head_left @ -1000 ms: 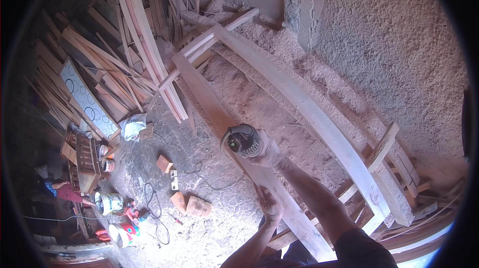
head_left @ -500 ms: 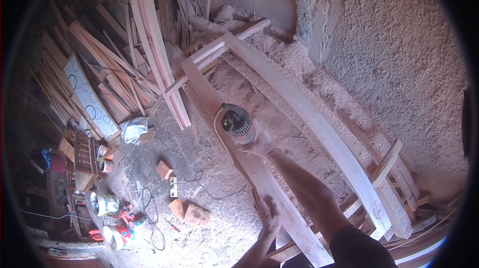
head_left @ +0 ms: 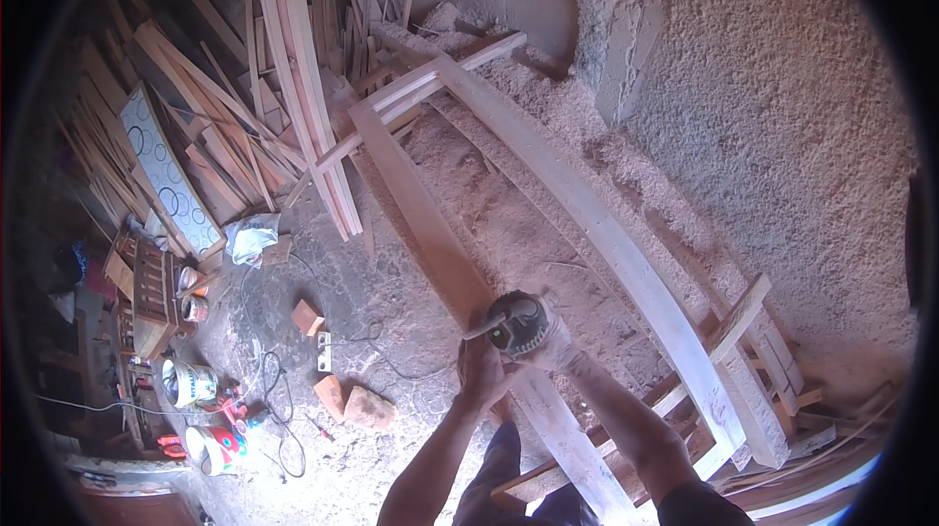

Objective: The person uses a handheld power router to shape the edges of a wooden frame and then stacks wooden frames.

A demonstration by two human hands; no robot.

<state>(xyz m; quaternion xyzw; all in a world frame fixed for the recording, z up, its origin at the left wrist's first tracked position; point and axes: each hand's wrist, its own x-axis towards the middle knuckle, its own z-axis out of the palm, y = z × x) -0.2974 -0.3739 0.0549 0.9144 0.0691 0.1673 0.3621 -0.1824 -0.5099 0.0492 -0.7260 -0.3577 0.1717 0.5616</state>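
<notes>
My right hand [head_left: 551,345] grips a dark round hand-held power tool [head_left: 514,328] on a long wooden plank [head_left: 425,218], part of a rectangular timber frame. A cord or hose curves out from the tool toward the left. My left hand [head_left: 481,369] is curled at the plank's left edge, just below and touching or nearly touching the tool; what its fingers close on is hidden. The frame's other long rail [head_left: 606,232] runs parallel on the right.
Leaning timber offcuts [head_left: 196,105] and a patterned board [head_left: 171,169] fill the back left. A rough wall [head_left: 743,105] stands right. Buckets [head_left: 191,379], a wooden slatted piece [head_left: 147,296], blocks [head_left: 367,407], a white power strip [head_left: 324,353] and loose cables lie on the floor.
The tool and my right hand have moved along the plank toward me. My left hand has slid up the plank to beside the tool.
</notes>
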